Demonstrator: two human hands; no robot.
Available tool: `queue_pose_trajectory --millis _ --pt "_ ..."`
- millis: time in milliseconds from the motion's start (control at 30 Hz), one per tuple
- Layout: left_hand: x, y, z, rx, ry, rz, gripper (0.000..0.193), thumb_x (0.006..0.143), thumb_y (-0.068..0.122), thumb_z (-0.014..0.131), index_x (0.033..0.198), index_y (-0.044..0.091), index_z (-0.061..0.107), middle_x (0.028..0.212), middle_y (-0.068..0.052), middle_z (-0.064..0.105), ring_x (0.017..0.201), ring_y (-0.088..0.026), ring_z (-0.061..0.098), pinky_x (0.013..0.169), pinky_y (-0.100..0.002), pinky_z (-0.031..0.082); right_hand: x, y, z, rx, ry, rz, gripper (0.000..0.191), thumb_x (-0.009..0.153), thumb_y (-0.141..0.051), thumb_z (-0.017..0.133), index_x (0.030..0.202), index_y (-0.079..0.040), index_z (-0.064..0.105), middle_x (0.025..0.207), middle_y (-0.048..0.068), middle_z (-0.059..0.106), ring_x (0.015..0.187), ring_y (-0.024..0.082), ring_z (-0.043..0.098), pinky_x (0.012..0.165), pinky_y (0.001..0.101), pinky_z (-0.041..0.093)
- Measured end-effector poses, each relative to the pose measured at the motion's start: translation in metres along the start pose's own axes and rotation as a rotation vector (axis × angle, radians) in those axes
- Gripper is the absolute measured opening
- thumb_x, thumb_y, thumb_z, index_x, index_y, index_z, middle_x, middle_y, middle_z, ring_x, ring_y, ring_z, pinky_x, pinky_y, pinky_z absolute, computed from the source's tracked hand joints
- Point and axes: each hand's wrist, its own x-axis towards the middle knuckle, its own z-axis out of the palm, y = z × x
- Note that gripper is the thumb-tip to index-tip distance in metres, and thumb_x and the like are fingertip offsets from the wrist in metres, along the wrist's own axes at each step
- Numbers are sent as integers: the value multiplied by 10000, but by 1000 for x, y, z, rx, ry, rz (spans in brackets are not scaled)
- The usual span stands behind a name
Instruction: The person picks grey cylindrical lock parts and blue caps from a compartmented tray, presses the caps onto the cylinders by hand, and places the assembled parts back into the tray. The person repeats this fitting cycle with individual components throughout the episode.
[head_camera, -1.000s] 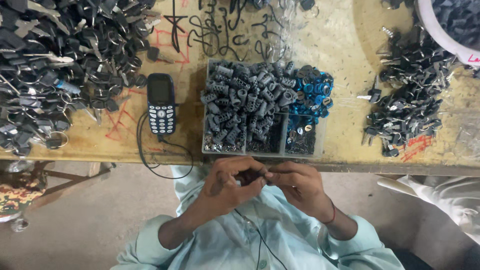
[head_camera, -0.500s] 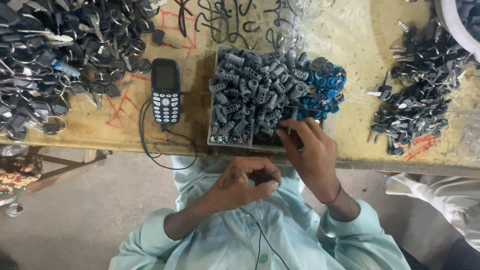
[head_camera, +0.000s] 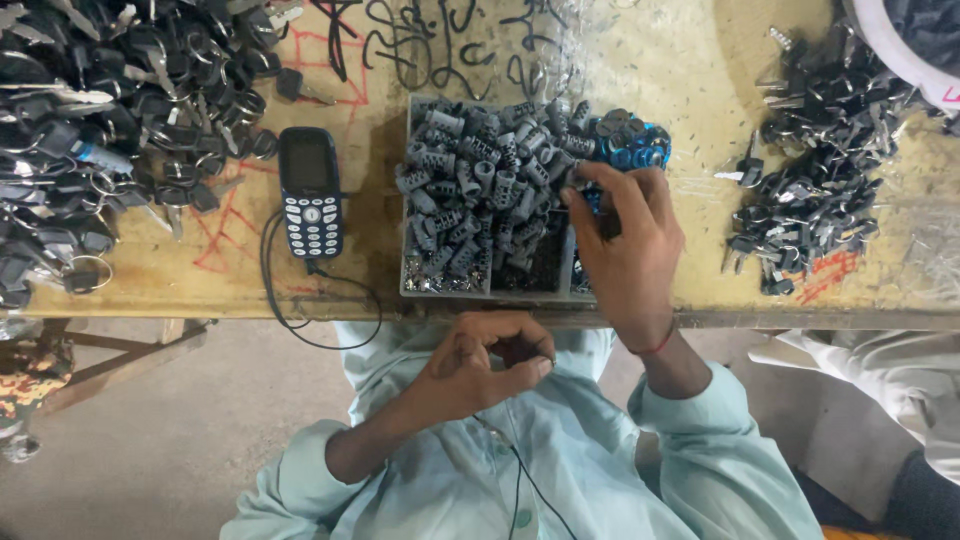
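Person sorting small parts at a workbench, seen from the head camera.

The right hand (head_camera: 625, 245) reaches into the grey tray (head_camera: 412, 285), fingers narrowed among ribbed grey cylinders (head_camera: 470, 190). The left hand (head_camera: 480, 365), below the tray, pinches a small dark part. A keypad phone (head_camera: 310, 192) lies left of the tray.

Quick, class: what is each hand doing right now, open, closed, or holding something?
Left hand: fingers curled, pinching something small; what it is cannot be told.
Right hand: reaching into the tray, fingertips on the grey cylinders; grip cannot be told.
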Motion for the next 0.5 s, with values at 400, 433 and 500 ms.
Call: queue_pose_trajectory --millis 400,433,500 --pt "12 -10 -6 -627 -20 17 132 935 117 723 973 -1 678 834 -57 687 740 -93 648 654 -267 544 -71 34 -20 718 -555 144 306 874 37 745 1174 -4 695 1111 132 691 854 192 683 659 280 554" --pt "11 -8 -5 -597 -12 -7 140 928 120 733 956 -6 680 824 -53 687 732 -84 647 642 -260 542 -71 34 -19 639 -499 57 317 844 -9 784 1141 -30 675 1141 129 706 879 193 710 695 277 568" --pt "10 -2 -3 -311 123 -93 161 869 144 767 921 1 715 759 -20 681 648 -49 597 573 -230 486 -70 31 -20 480 -388 -117 371 785 -99 864 1077 -84 636 1201 124 736 930 197 762 767 273 596"
